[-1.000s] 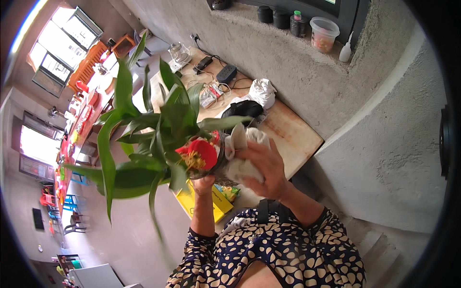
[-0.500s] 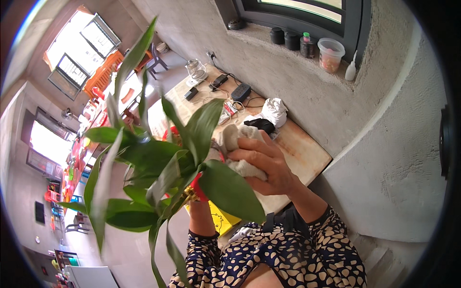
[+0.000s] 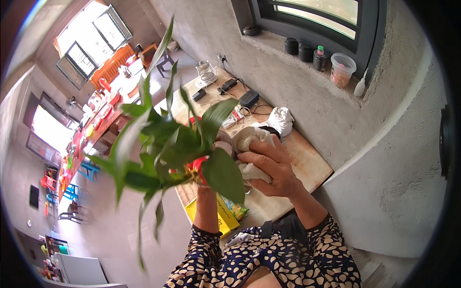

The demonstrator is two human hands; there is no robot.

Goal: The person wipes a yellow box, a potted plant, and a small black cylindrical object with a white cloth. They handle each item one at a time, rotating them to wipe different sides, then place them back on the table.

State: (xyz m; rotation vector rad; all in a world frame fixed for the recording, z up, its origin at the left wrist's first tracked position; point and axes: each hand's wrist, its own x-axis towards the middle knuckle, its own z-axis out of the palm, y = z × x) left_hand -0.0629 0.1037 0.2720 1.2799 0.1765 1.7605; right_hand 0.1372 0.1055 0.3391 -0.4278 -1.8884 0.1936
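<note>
Floor (image 3: 103,230) spreads left of a leafy plant (image 3: 180,144) screening the desk (image 3: 311,165)'s left edge, the left hand's fingers hidden, grip untellable, while the right hand (image 3: 277,173)'s fingers clutch a pale cloth (image 3: 250,136) beside it, with bare surface toward the desk's right edge.

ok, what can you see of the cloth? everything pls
The cloth is off-white, thick and fuzzy like towelling, bunched into soft folds. The right hand grips it, fingers across its middle, hiding part of it. It is held over the table, just right of the plant; what its left edge touches is hard to tell.
</note>
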